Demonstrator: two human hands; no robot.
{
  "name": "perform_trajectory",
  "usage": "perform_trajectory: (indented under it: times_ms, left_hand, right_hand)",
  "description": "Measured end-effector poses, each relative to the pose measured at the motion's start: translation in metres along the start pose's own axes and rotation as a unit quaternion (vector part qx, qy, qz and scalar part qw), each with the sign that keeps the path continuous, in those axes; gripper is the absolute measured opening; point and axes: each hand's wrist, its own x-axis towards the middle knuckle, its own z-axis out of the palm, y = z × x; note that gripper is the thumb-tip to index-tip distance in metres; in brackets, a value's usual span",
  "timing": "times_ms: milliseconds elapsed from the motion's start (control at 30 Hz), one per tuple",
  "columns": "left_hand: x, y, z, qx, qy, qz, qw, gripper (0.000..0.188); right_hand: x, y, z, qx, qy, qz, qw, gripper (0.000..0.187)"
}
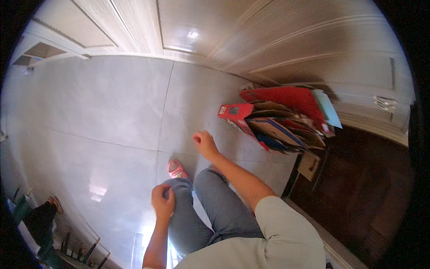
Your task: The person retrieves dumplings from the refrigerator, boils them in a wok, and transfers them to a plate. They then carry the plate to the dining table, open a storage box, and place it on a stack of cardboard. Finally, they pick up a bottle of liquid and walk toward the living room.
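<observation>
Reaching toward the stack of flattened cartons (280,121), the right hand (205,143) is seen with a loosely curled, unfilled grip, the left hand (163,201) clenched on nothing, bare floor tiles (98,112) left of the stack.

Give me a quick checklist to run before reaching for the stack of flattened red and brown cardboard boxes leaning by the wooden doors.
1. Right hand free: ok, it is stretched forward with nothing in it.
2. Left hand free: cannot tell, its fingers are curled near the knee of the grey trousers.
3. Stack of flattened red and brown cardboard boxes within reach: cannot tell, a gap of floor lies between it and the right hand.
4. Grey tiled floor between hand and stack: ok, nothing lies there.
5. Footing: ok, the pink slipper rests flat on the tile.
6. Stack steady: not ok, the sheets fan out loosely and lean.
</observation>
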Motion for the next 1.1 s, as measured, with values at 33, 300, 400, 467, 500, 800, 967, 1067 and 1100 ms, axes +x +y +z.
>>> perform_trajectory:
  times_ms: [33,300,400,467,500,800,967,1067,1100]
  left_hand:
    - [-0.010,-0.004,0.000,0.009,-0.021,-0.007,1.000,0.023]
    - [-0.195,-0.004,-0.026,0.018,-0.150,-0.028,0.988,0.061]
    - [-0.265,-0.031,-0.043,-0.039,-0.203,-0.085,0.975,0.065]
    - [-0.303,-0.036,-0.067,-0.074,-0.228,-0.212,0.948,0.066]
    - [-0.324,-0.038,-0.076,-0.099,-0.233,-0.275,0.927,0.067]
    - [-0.417,0.016,-0.153,-0.264,-0.196,-0.433,0.839,0.085]
    - [-0.435,-0.115,-0.164,-0.317,-0.082,-0.345,0.880,0.055]
    - [-0.432,-0.171,-0.231,-0.234,-0.027,-0.327,0.915,0.040]
    - [-0.420,-0.183,-0.267,-0.163,-0.023,-0.301,0.939,0.038]
  right_hand:
    - [-0.029,-0.031,-0.024,0.027,0.024,0.016,0.999,0.008]
    - [-0.135,-0.149,-0.297,-0.058,0.234,0.080,0.967,0.009]
    - [-0.136,-0.119,-0.349,-0.202,0.261,0.088,0.940,0.012]
    - [-0.134,-0.076,-0.364,-0.229,0.221,0.067,0.946,0.021]
    - [-0.132,-0.092,-0.368,-0.224,0.172,0.174,0.943,0.027]
    - [-0.185,-0.196,-0.320,-0.214,-0.228,0.093,0.946,0.011]
    - [-0.139,-0.290,-0.295,-0.266,-0.513,-0.045,0.815,0.022]
    - [-0.071,-0.358,-0.285,-0.308,-0.455,0.000,0.836,0.022]
    - [-0.050,-0.345,-0.279,-0.270,-0.289,-0.088,0.914,0.019]
